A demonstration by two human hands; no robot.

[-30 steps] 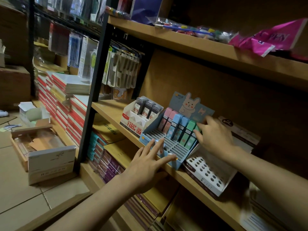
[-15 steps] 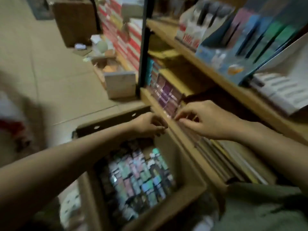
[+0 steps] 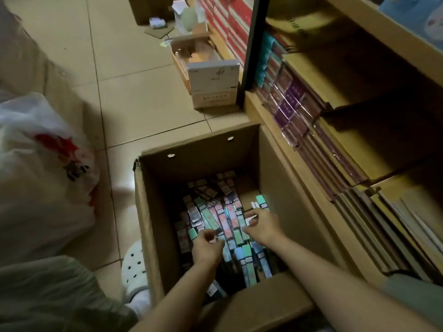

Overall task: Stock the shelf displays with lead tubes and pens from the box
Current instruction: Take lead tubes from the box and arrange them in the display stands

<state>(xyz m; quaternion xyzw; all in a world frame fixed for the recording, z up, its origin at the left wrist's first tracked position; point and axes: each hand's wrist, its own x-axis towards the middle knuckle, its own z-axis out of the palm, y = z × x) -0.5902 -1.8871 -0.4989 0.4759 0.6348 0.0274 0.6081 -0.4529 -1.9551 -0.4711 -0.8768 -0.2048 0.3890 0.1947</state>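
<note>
An open cardboard box (image 3: pixel 153 212) stands on the floor against the shelf unit, holding several pastel lead tubes (image 3: pixel 217 216) in green, pink, blue and dark cases. Both my hands are down inside it. My left hand (image 3: pixel 208 248) has its fingers curled and pinches a small tube at its fingertips. Over the right side of the pile, my right hand (image 3: pixel 261 224) curls its fingers around a white-ended tube. The blue shelf display (image 3: pixel 417 13) only shows as a corner at the top right.
Wooden shelves (image 3: pixel 374 39) full of stacked notebooks run along the right. A white plastic bag (image 3: pixel 40 168) lies on the left. A smaller open carton (image 3: pixel 211 77) sits on the tiled floor ahead. My white shoe (image 3: pixel 134 269) is beside the box.
My view dropped from the shelf display to the floor box. Both hands left the display and went down into the box, where they now close on tubes.
</note>
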